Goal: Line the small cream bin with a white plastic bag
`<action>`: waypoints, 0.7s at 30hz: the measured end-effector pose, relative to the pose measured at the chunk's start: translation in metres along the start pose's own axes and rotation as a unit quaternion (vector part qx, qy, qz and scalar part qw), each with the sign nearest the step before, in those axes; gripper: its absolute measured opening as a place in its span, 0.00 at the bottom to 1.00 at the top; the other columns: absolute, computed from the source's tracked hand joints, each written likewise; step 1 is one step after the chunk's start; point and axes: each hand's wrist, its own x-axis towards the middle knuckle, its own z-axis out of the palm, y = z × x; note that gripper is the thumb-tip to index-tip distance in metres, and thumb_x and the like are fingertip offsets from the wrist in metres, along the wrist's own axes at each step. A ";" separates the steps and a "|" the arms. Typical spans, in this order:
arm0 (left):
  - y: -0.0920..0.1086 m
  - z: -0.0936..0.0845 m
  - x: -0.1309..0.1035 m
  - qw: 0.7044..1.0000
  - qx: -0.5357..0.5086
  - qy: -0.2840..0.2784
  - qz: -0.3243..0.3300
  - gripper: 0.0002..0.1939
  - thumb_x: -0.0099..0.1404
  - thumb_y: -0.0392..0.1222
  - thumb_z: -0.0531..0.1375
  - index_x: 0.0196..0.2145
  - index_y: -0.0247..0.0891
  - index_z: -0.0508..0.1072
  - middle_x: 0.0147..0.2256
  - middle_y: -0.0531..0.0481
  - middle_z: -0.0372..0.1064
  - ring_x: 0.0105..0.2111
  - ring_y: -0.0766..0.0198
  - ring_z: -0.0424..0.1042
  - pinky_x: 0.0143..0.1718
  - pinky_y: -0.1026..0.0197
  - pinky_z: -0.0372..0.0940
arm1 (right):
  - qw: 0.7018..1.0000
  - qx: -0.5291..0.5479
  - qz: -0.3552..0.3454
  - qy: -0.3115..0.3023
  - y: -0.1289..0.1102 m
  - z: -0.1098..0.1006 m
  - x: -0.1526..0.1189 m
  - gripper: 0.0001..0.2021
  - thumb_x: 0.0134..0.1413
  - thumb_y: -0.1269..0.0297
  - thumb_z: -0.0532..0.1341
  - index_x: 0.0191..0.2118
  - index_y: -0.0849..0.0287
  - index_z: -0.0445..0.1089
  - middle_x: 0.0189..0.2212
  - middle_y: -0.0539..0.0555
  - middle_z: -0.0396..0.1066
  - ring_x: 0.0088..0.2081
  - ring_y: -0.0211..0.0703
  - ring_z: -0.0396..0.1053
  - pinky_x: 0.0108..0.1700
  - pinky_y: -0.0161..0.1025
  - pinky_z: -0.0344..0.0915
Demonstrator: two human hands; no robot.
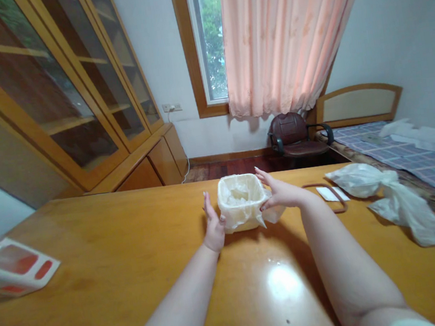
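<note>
A small cream-coloured bin (243, 218) stands on the table, lined with a thin, translucent white plastic bag (243, 210). The bag is folded over the rim and hangs loose on the outside, bunching out at the right. At the bin's left side is my left hand (214, 224), fingers stretched upward and the palm turned to the wall of the bin. My right hand (279, 192) is at the opposite side with fingers spread, its fingertips by the rim and the loose bag. Neither hand's fingers are wrapped round anything visible.
A tied white plastic bag (396, 194) lies on the right of the wooden table (129, 279). Between it and the bin are a brown frame-like loop (340, 210) and a white card (330, 193). A white-and-red plastic holder (20, 266) sits at the left. Beyond are a chair (295, 135) and bed (417, 143).
</note>
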 end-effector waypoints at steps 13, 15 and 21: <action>-0.005 0.006 0.006 0.990 -0.106 -0.061 -0.074 0.41 0.55 0.62 0.63 0.61 0.41 0.58 0.66 0.43 0.50 0.66 0.54 0.45 0.66 0.56 0.42 | 0.999 0.035 0.021 -0.015 0.009 0.002 0.008 0.20 0.39 0.74 0.60 0.42 0.58 0.76 0.39 0.52 0.77 0.42 0.51 0.74 0.48 0.48 0.69; -0.004 0.006 0.005 0.993 -0.093 -0.045 -0.060 0.37 0.58 0.62 0.60 0.59 0.41 0.60 0.63 0.42 0.55 0.64 0.54 0.52 0.64 0.56 0.47 | 0.998 0.042 0.011 -0.039 0.010 0.005 0.009 0.20 0.38 0.75 0.58 0.41 0.58 0.76 0.40 0.52 0.77 0.43 0.51 0.73 0.49 0.48 0.69; -0.016 0.000 0.007 0.993 0.032 0.095 -0.062 0.33 0.58 0.61 0.61 0.53 0.37 0.64 0.55 0.38 0.63 0.57 0.53 0.62 0.60 0.54 0.53 | 0.989 -0.089 0.079 0.082 0.014 -0.007 0.010 0.23 0.34 0.75 0.62 0.43 0.58 0.75 0.40 0.55 0.77 0.41 0.55 0.73 0.49 0.54 0.67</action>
